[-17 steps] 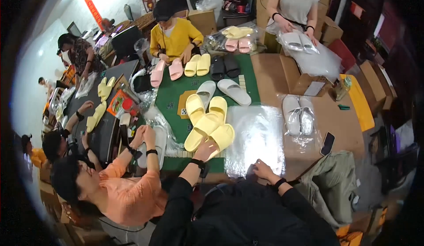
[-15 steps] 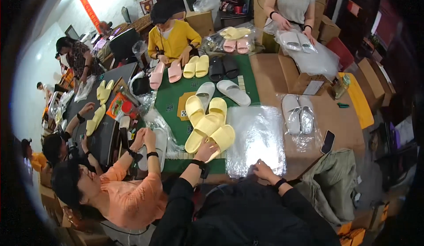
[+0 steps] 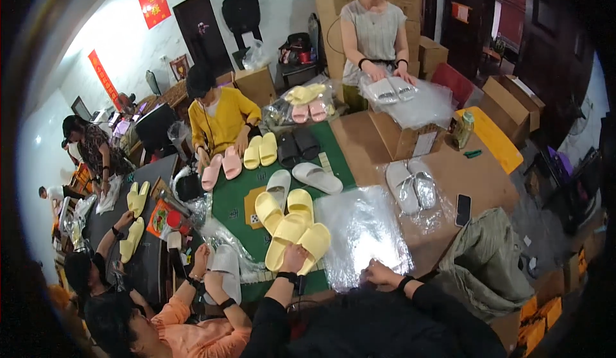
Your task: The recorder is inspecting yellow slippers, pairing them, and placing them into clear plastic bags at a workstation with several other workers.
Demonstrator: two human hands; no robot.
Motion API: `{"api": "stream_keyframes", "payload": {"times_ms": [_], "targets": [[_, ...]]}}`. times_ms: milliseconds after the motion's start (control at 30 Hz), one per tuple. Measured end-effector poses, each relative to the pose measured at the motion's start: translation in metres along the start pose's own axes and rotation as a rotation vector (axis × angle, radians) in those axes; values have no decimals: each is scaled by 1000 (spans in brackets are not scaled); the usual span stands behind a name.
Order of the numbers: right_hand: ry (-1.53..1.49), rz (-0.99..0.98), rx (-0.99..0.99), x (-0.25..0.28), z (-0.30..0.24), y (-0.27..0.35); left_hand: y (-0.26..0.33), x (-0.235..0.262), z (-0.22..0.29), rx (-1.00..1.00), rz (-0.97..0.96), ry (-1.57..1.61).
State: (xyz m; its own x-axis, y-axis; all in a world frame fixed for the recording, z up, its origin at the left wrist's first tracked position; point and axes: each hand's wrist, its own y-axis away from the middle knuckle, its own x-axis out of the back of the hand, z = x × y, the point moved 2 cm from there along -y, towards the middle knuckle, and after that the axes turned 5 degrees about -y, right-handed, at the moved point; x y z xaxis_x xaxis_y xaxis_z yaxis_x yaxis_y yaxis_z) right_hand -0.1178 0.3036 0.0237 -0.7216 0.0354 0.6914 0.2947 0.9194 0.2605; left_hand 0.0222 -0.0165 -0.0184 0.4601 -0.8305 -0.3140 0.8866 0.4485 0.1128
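My left hand (image 3: 294, 258) is closed on a pair of yellow slippers (image 3: 290, 225), gripping them at the near end where the two meet. They overlap a second yellow pair (image 3: 300, 204) lying just behind. To their right, a stack of clear plastic bags (image 3: 353, 220) lies flat and shines under the light. At its near edge my right hand (image 3: 380, 272) is bent, with thumb and fingertips pinched on the plastic film; how many layers they hold cannot be seen. Grey slippers (image 3: 317, 178) lie beyond the yellow ones on the green table top.
Pink slippers (image 3: 231, 163), another yellow pair (image 3: 260, 150) and black slippers (image 3: 298, 148) line the far side. Bagged grey slippers (image 3: 410, 188) and a phone (image 3: 462, 210) lie on the right. Co-workers stand or sit around; one in orange (image 3: 199, 332) is close at my left.
The view has tilted up, showing more of the far room. Both my hands stay at the slippers and bags. A co-worker at far left now touches a yellow slipper on the dark table.
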Motion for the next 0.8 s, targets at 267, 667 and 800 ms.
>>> {"api": "stream_keyframes", "payload": {"times_ms": [267,667,800], "targets": [[30,-69,106,-5,25,1,6,-74,47,-244,170,-543],[-312,383,-40,65,36,24,8,-208,39,37,101,419],[-509,511,-125,81,83,27,4,-254,48,131,220,805]]}}
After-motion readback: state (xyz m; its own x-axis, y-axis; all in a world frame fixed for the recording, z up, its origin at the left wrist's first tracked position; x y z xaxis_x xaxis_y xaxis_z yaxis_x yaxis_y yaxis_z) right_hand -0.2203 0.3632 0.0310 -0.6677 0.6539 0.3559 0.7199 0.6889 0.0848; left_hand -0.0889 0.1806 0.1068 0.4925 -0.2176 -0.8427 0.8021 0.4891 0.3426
